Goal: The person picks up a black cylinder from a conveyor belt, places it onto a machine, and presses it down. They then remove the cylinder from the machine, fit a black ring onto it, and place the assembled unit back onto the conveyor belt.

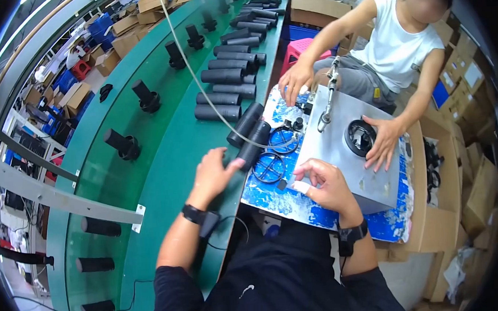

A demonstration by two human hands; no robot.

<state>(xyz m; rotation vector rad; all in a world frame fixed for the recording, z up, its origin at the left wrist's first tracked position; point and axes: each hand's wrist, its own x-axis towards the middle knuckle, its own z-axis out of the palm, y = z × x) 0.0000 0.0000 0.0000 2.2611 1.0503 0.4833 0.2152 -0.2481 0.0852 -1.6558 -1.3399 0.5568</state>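
Observation:
My left hand (211,174) is over the green bench top, fingers and thumb apart. Its thumb tip reaches the near end of a ribbed black tube (254,146); whether it touches is hard to tell. A second black tube (245,124) lies just beyond. My right hand (324,186) hovers by the near corner of a grey metal box (346,112), fingers loosely curled, a gap before the thumb, white tape on one digit. Nothing shows in it. Between my hands, two black rings with cross spokes, a nearer ring (268,168) and a farther ring (284,140), lie on the blue, paint-worn board (289,205).
Across from me a co-worker's hand (380,142) rests by a round black part (361,138) on the box; their other hand (297,84) is near small black fittings. A row of black tubes (222,76) lines the bench. A pale hose (190,73) hangs across. Cartons (435,224) stand right.

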